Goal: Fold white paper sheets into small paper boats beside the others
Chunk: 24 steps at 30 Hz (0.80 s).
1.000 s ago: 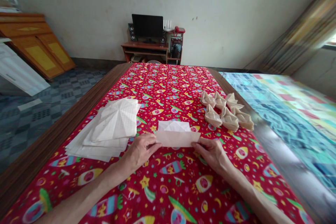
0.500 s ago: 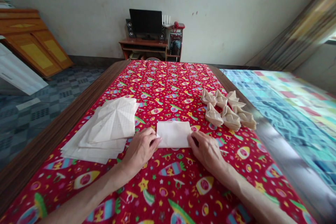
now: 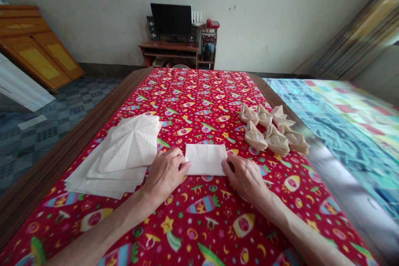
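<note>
Folded white paper (image 3: 205,160) lies flat on the red printed cloth (image 3: 199,249) between the two hands; its far and near edges are free, with bare cloth beyond and before. Room is tighter leftward, where a stack of creased sheets (image 3: 127,145) adjoins the left hand (image 3: 166,170); folded paper pieces (image 3: 276,139) stand clear of the right hand (image 3: 245,174). The paper's short ends are partly hidden; whether the curled hands, backs upward, pinch or merely press them cannot be told.

Pale wall (image 3: 264,16), dark monitor (image 3: 171,20), wooden cabinet (image 3: 40,45), tiled floor (image 3: 84,95)
</note>
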Tool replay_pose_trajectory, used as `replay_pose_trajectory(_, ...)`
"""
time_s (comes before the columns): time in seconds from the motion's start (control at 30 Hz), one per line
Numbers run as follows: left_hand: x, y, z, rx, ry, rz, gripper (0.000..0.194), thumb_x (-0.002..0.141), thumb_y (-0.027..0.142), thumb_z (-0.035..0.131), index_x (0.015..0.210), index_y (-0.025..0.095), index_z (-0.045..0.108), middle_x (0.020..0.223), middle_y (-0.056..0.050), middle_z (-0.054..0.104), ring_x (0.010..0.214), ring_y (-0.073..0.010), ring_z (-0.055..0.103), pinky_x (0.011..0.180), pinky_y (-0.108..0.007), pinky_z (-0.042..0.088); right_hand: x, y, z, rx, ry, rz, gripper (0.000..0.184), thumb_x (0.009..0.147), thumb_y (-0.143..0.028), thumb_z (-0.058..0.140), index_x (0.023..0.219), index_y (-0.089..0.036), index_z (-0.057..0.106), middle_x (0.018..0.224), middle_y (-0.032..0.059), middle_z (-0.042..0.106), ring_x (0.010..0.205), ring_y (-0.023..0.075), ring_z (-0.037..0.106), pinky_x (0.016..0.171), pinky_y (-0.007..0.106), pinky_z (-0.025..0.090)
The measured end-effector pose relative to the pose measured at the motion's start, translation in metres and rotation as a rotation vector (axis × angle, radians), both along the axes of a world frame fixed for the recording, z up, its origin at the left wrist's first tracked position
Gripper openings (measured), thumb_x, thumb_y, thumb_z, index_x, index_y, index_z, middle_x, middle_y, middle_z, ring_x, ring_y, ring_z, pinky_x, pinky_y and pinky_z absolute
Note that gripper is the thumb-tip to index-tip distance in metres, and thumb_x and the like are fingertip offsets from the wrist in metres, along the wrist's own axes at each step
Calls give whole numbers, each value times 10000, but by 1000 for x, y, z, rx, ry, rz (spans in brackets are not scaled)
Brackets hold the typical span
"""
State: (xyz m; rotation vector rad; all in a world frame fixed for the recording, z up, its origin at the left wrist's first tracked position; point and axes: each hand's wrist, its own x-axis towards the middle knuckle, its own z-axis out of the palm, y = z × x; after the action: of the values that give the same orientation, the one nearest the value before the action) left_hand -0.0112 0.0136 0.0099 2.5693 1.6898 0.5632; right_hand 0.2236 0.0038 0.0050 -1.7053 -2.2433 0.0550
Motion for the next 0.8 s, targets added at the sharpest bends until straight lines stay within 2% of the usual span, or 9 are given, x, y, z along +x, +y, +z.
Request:
replay_pose_trajectory(0.03,0,1,-1,32,-31,18,114,822,261,598,761,170,627,891,-55,630,830,-211,609,729,-347,463,0,0,0,-2,3,-1,238,894,-284,431,686,-193,506,605,4,607,536,121,556,527,251,230)
replay_pose_trajectory(0.07,1,1,-1,73,-61,27,132,805,248,612,906,163,626,1048,-91,613,972,-251,591,796,-377,475,0,0,-1,-4,6,-5,241,893,-285,435,681,-194,504,603,3,606,537,121,556,527,251,230)
replay_pose_trajectory(0.13,4,1,0,148,-86,-32,386,815,195,582,1194,156,521,1348,-136,456,1239,-292,440,969,-446,421,1,0,-1,-10,12,-7,248,893,-286,438,671,-195,499,601,1,604,535,119,553,526,248,231)
replay_pose_trajectory(0.17,6,0,1,160,-70,-114,442,841,161,534,1277,167,460,1422,-127,387,1311,-282,364,1040,-471,361,1,0,-1,-13,16,-4,251,895,-287,437,669,-195,498,601,0,604,534,117,551,524,247,232)
replay_pose_trajectory(0.23,13,-4,2,122,-8,-311,430,896,123,430,1321,192,431,1439,-90,394,1351,-242,319,1107,-491,276,1,0,-2,-9,24,4,254,899,-289,432,671,-197,497,598,-2,601,528,113,543,519,243,233)
replay_pose_trajectory(0.3,21,-9,3,59,25,-422,381,932,156,390,1305,188,461,1398,-74,461,1348,-223,333,1119,-486,270,1,0,-2,5,32,11,249,900,-289,429,681,-196,502,593,-3,598,522,110,536,516,240,236)
replay_pose_trajectory(0.43,30,-16,-2,-23,28,-426,399,950,238,395,1339,161,430,1428,-88,423,1356,-223,322,1115,-463,304,1,0,-3,26,34,15,247,904,-286,420,695,-191,512,592,0,595,520,107,532,520,240,239)
replay_pose_trajectory(0.6,29,-16,-8,-27,61,-417,428,952,239,393,1376,173,383,1449,-83,391,1367,-218,302,1122,-458,295,0,0,-3,26,28,11,247,901,-290,425,694,-185,511,582,-6,585,505,100,515,516,241,226)
replay_pose_trajectory(0.8,28,-16,-9,-28,69,-420,429,953,233,384,1380,185,373,1451,-69,390,1371,-217,294,1121,-455,295,0,0,-2,1,20,-2,241,901,-298,434,698,-187,501,576,-11,574,512,104,520,520,240,224)
